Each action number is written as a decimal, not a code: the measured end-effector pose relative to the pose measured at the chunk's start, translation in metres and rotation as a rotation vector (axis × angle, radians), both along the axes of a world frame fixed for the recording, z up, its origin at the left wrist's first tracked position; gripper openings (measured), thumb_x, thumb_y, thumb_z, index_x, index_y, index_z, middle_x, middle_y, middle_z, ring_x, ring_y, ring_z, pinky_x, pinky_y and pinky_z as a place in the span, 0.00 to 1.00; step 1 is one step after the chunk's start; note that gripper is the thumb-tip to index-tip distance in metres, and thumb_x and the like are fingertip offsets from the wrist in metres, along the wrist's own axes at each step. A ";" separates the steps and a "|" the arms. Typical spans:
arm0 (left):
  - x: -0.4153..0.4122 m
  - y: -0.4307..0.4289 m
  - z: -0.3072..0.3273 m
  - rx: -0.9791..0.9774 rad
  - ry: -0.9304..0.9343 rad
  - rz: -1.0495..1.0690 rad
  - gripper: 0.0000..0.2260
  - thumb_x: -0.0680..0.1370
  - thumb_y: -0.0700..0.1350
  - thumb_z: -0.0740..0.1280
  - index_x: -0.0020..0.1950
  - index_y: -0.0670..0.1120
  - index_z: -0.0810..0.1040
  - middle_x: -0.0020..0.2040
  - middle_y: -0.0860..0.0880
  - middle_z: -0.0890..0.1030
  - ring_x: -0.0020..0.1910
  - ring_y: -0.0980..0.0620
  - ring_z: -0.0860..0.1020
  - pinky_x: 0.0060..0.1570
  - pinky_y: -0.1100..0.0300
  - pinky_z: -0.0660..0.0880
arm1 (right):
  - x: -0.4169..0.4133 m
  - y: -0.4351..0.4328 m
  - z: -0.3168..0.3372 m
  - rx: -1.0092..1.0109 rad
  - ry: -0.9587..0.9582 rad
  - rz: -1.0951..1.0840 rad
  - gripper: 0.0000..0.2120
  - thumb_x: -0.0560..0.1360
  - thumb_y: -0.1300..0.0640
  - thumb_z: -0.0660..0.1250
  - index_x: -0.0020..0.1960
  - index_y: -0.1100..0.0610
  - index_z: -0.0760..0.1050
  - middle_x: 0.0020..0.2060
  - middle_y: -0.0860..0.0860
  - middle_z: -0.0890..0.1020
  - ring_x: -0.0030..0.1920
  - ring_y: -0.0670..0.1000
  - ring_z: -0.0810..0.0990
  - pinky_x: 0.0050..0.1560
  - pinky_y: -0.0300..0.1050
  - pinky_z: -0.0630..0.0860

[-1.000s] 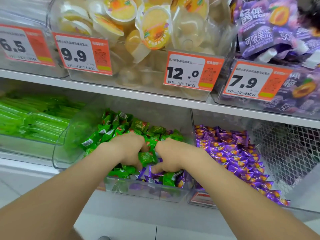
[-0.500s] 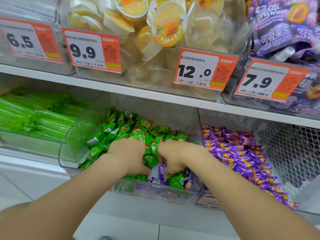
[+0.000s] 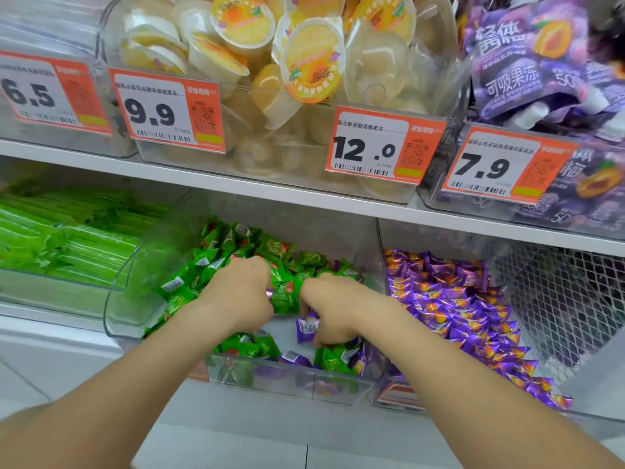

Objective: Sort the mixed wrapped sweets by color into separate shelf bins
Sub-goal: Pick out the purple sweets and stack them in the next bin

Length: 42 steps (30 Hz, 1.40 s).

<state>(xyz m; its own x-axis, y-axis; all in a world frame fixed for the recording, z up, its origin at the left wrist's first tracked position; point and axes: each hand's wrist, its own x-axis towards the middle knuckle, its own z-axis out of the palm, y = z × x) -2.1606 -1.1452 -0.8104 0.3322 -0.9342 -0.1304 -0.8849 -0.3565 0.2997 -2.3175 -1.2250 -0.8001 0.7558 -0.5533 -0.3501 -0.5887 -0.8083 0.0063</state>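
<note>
Both hands are seen inside the clear middle bin (image 3: 113, 316) on the lower shelf. The left hand (image 3: 240, 292) is curled knuckles-up into the green sweets (image 3: 216, 258). Its fingertips are buried in wrappers, so whether anything is gripped cannot be told. The right hand (image 3: 334, 306) is curled as well, with a stray purple sweet (image 3: 307, 328) pinched at its thumb side, low over the bin floor; the fingers behind it are hidden. More purple wrappers (image 3: 292, 358) are mixed among green ones at the front wall, blurred through the plastic. The right bin (image 3: 380, 252) is filled with purple sweets (image 3: 449, 299); its front label is only partly seen beside the right forearm. The green stick packs (image 3: 67, 238) to the left are cropped by the frame edge. Above, jelly cups (image 3: 270, 45), purple pouches (image 3: 527, 62) and price tags (image 3: 382, 147) are shown, their small print unreadable. What lies behind the white mesh (image 3: 558, 299) cannot be made out.
</note>
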 end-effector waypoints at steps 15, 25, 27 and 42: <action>-0.042 0.024 0.040 -0.382 1.206 0.001 0.10 0.81 0.45 0.72 0.62 0.48 0.82 0.54 0.43 0.87 0.52 0.42 0.87 0.52 0.44 0.85 | -0.042 0.026 0.032 0.370 -1.069 -0.431 0.28 0.65 0.55 0.85 0.58 0.45 0.75 0.47 0.43 0.85 0.46 0.42 0.84 0.48 0.39 0.81; -0.074 0.015 0.036 -0.532 1.177 0.019 0.06 0.82 0.46 0.70 0.57 0.54 0.84 0.48 0.45 0.87 0.43 0.50 0.85 0.46 0.50 0.86 | -0.098 0.024 0.051 0.633 -1.458 -0.739 0.08 0.77 0.63 0.76 0.55 0.56 0.82 0.46 0.54 0.89 0.48 0.52 0.88 0.50 0.43 0.83; -0.085 0.011 0.035 -0.584 1.058 -0.046 0.06 0.83 0.46 0.69 0.57 0.56 0.83 0.47 0.47 0.85 0.41 0.52 0.84 0.43 0.51 0.85 | -0.113 0.016 0.050 0.725 -1.536 -0.832 0.10 0.78 0.64 0.73 0.58 0.58 0.78 0.47 0.55 0.88 0.46 0.53 0.88 0.50 0.46 0.84; -0.170 -0.032 0.028 -0.595 0.260 -0.511 0.12 0.82 0.58 0.63 0.65 0.65 0.75 0.61 0.59 0.68 0.51 0.48 0.79 0.57 0.48 0.76 | -0.258 -0.104 -0.013 -0.319 -0.692 -0.748 0.12 0.78 0.61 0.72 0.61 0.56 0.84 0.46 0.57 0.87 0.48 0.59 0.85 0.55 0.47 0.78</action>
